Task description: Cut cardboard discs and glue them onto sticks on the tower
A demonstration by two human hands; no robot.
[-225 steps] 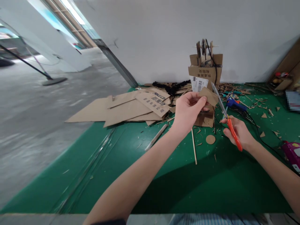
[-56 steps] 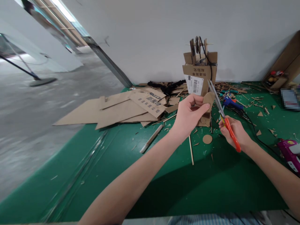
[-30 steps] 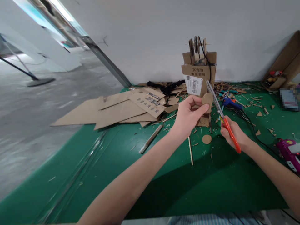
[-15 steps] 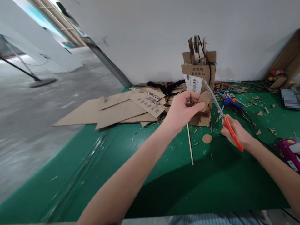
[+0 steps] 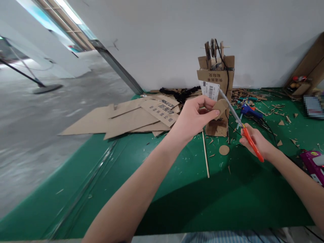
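Pinching a small cardboard piece (image 5: 220, 106) between the thumb and forefinger of my left hand (image 5: 194, 116), I am holding it up off the green surface (image 5: 177, 189) so the scissors (image 5: 236, 119), gripped by my right hand (image 5: 255, 143) closed around their orange handles, are reaching its edge. Behind, an upright cardboard box (image 5: 216, 76) is carrying sticks and black cord at its top.

Our left hand (image 5: 193, 118) covers much of the cardboard piece (image 5: 220, 106) we pinch, our right hand (image 5: 255, 143) hides the lower handle of the scissors (image 5: 238, 118), the picture's right edge cuts off a purple tool (image 5: 315, 163), and a pixelated patch (image 5: 313, 106) is unreadable.
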